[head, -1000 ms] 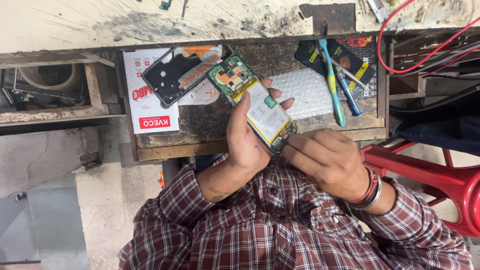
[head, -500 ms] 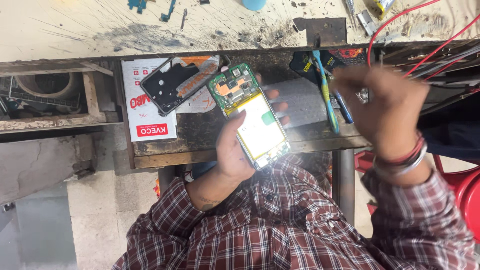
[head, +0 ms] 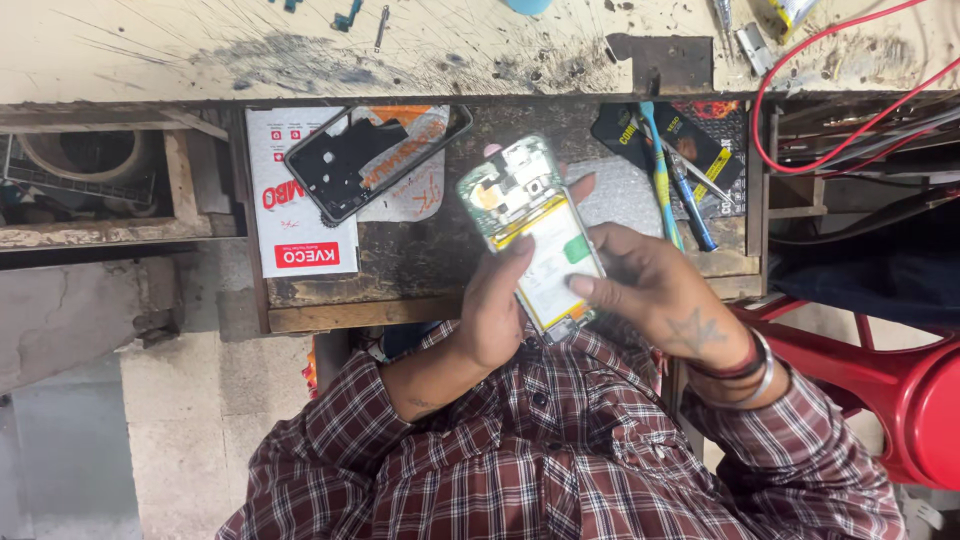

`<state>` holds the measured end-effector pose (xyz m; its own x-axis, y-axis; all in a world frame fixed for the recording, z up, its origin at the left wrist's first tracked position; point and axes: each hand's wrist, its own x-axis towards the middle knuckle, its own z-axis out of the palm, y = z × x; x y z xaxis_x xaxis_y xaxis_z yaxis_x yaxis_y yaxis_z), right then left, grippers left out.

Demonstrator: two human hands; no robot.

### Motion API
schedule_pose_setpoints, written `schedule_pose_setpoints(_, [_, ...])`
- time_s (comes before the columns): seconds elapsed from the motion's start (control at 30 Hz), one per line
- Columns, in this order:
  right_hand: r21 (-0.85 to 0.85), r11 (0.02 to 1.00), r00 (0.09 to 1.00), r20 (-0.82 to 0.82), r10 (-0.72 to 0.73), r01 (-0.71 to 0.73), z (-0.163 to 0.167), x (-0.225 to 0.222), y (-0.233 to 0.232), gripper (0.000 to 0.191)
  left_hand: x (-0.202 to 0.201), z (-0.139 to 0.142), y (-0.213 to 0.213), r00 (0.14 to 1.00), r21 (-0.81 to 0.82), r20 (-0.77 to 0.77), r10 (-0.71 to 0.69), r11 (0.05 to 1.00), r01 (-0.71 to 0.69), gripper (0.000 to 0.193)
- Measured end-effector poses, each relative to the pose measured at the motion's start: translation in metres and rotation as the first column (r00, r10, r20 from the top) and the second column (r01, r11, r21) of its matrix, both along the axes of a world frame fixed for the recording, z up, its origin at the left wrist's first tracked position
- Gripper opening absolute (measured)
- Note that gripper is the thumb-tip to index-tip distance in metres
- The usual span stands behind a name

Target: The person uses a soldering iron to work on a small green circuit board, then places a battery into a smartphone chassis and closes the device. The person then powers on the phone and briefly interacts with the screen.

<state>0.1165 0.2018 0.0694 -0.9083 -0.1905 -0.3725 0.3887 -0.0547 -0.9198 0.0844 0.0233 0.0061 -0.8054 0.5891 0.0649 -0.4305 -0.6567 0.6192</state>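
Observation:
An opened phone [head: 535,235], back cover off with its green circuit board and white battery showing, is held tilted over an open wooden drawer [head: 350,300]. My left hand [head: 495,310] grips it from the left and below, thumb on the battery. My right hand [head: 660,290], with bangles at the wrist, closes on the phone's right edge, fingertips resting on the lower part of the battery.
A black phone frame [head: 370,160] lies on a white and red box [head: 290,215] in the drawer. Blue-handled tools [head: 665,175] and a black packet [head: 705,140] lie at the right. A scratched workbench top [head: 300,50], red wire [head: 800,130] and red stool [head: 900,390] surround me.
My right hand left the phone's lower end, lifted away to the right, and has come back onto the phone's right side. My left hand kept hold of the phone.

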Motion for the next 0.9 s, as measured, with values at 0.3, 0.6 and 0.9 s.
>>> schedule_pose_setpoints(0.3, [0.434,0.901,0.985,-0.164,0.049,0.028,-0.006,-0.016,0.071,0.026,-0.043,0.011,-0.042,0.396,-0.576,-0.764,-0.509,0.262,-0.774,0.114])
schedule_pose_setpoints(0.6, [0.855,0.495,0.91,-0.075,0.408,-0.151,0.001,-0.05,0.061,0.032,-0.062,0.021,-0.052,0.468,-0.729,-0.597,-0.652,0.197,-0.655,0.126])
schedule_pose_setpoints(0.9, [0.904,0.425,0.855,-0.178,0.487,-0.054,-0.007,-0.052,0.042,0.039,-0.059,0.024,-0.071,0.468,-0.733,-0.616,-0.634,0.243,-0.635,0.117])
